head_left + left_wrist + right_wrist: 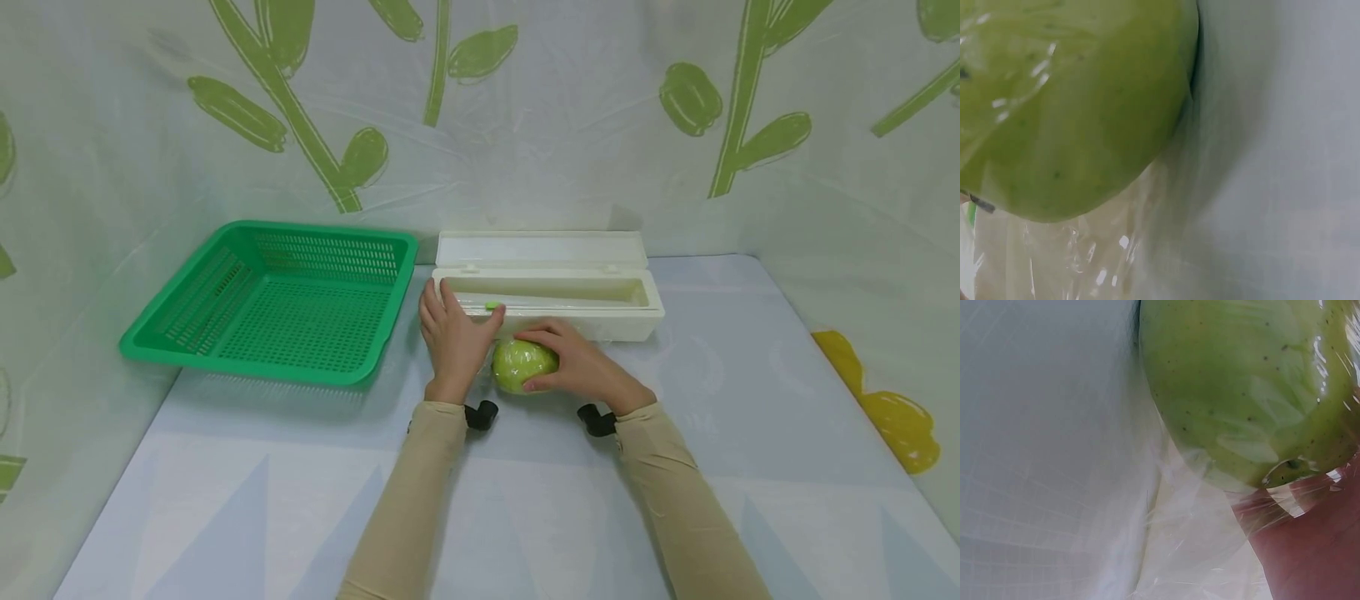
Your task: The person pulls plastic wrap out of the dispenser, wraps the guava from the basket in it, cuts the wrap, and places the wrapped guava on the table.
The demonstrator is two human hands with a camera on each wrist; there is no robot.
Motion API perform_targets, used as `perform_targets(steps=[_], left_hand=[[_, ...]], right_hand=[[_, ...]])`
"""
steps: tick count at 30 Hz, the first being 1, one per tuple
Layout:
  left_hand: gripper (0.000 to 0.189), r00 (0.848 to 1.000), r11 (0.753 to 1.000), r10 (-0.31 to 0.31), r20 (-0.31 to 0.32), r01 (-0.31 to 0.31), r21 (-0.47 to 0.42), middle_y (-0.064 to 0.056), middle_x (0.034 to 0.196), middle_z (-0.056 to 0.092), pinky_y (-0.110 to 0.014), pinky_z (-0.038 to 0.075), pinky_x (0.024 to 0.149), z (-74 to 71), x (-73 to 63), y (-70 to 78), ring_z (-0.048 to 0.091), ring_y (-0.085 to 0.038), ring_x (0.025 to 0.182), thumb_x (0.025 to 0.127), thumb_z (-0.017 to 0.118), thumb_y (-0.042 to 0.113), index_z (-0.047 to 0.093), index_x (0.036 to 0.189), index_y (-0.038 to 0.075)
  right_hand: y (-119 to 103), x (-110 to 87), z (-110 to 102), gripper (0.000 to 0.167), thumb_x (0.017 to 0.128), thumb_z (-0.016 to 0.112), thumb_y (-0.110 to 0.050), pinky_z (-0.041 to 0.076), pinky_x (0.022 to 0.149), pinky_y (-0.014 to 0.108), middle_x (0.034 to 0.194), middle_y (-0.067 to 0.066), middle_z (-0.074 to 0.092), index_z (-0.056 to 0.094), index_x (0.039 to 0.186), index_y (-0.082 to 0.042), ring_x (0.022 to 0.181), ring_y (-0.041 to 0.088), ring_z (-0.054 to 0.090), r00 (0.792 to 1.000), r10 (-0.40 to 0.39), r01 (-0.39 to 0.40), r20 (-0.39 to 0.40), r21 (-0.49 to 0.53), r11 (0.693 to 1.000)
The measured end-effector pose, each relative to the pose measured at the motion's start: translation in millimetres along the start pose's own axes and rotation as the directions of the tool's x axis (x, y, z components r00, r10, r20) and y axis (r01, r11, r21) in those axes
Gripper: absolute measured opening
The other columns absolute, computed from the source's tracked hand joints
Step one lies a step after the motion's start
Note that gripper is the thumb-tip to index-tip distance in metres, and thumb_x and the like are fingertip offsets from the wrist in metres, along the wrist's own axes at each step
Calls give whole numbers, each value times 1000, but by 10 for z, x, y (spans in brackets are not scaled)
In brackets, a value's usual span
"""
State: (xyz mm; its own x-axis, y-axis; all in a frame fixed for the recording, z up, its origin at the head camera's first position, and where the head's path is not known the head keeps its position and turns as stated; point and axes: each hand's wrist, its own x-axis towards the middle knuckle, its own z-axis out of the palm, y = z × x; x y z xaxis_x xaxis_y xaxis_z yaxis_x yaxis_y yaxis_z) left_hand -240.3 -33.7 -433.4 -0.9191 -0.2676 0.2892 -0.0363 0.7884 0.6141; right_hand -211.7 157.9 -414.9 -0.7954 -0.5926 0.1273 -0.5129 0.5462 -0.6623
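Observation:
A round green apple (521,367), wrapped in clear cling film, rests on the table in front of a white cling film dispenser (615,325). My right hand (581,367) holds the apple from the right, thumb at its near side and fingers over its far side. In the right wrist view, shiny film stretches between the apple (1241,394) and the dispenser. My left hand (459,337) lies over the dispenser's left end with fingers fairly straight, its thumb by the small green slider (492,306). Dark specks dot the apple (1085,125) in the left wrist view.
The dispenser's lid (540,248) stands raised at the back. To the left is a green plastic basket (393,308) with slotted walls. A leaf-patterned cloth (562,150) hangs behind the pale table (525,517).

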Motion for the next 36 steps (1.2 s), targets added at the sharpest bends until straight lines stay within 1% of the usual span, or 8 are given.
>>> perform_targets(steps=[4, 8, 11, 15, 20, 26, 32, 36], left_hand=[[105, 1000, 1000, -13, -3, 13, -7, -11, 144, 7, -42, 17, 103, 10, 4, -8, 5, -27, 130, 69, 49, 73, 15, 141, 3], [106, 999, 998, -44, 23, 45, -37, -8, 145, 5, -40, 21, 101, -9, 14, -9, 10, -25, 127, 69, 51, 70, 11, 142, 4], [105, 998, 997, -55, 32, 56, -48, -7, 145, 6, -38, 23, 100, -26, 21, -15, 12, -24, 126, 69, 52, 69, 11, 142, 4], [105, 998, 997, -50, 35, 52, -56, -6, 144, 6, -39, 25, 98, -31, 23, -31, 16, -25, 125, 69, 51, 70, 12, 141, 5], [102, 999, 997, -35, 38, 38, -66, -7, 145, 6, -42, 32, 92, -43, 23, -44, 23, -30, 120, 70, 52, 69, 13, 141, 5], [98, 998, 998, -39, 51, 42, -53, -6, 146, 6, -44, 39, 85, -73, 25, -42, 26, -30, 122, 72, 53, 65, 15, 141, 6], [96, 997, 998, -45, 62, 48, -52, -5, 146, 7, -45, 40, 83, -106, 21, -40, 26, -28, 123, 73, 53, 63, 16, 141, 6], [94, 998, 998, -35, 53, 38, -56, -6, 145, 9, -47, 41, 80, -114, 18, -41, 27, -28, 123, 74, 54, 61, 18, 141, 5]], right_hand=[[10, 0, 1, 72, 65, 76, -44, 35, 90, 37, 122, -2, 40, 50, 127, -18, 113, 16, 36, 1000, 1, -1, 2, -2, 1000], [4, -2, -2, 72, 65, 76, -43, 36, 89, 36, 122, -3, 40, 50, 127, -19, 112, 15, 36, 1000, 15, -15, 8, -2, 1000], [4, 2, 2, 72, 64, 76, -44, 36, 89, 36, 122, -3, 40, 50, 127, -19, 112, 16, 37, 1000, 21, -21, 8, -5, 1000], [7, 7, 8, 73, 64, 76, -45, 36, 89, 37, 123, -2, 40, 50, 127, -20, 112, 16, 36, 1000, 21, -21, 8, -6, 1000], [-9, 0, 4, 73, 65, 76, -44, 36, 90, 37, 123, -2, 39, 49, 128, -19, 113, 16, 36, 1000, 28, -28, 14, -7, 1000], [-18, -5, 3, 72, 65, 76, -44, 35, 90, 38, 124, -2, 39, 49, 128, -19, 113, 16, 36, 999, 39, -39, 16, -2, 999], [-10, 0, 6, 73, 65, 76, -44, 36, 89, 38, 123, -1, 39, 48, 128, -19, 112, 17, 37, 999, 37, -37, 18, -2, 999], [-6, 3, 3, 73, 65, 76, -43, 35, 90, 38, 123, 0, 39, 48, 128, -19, 112, 18, 37, 999, 36, -36, 17, 1, 999]])
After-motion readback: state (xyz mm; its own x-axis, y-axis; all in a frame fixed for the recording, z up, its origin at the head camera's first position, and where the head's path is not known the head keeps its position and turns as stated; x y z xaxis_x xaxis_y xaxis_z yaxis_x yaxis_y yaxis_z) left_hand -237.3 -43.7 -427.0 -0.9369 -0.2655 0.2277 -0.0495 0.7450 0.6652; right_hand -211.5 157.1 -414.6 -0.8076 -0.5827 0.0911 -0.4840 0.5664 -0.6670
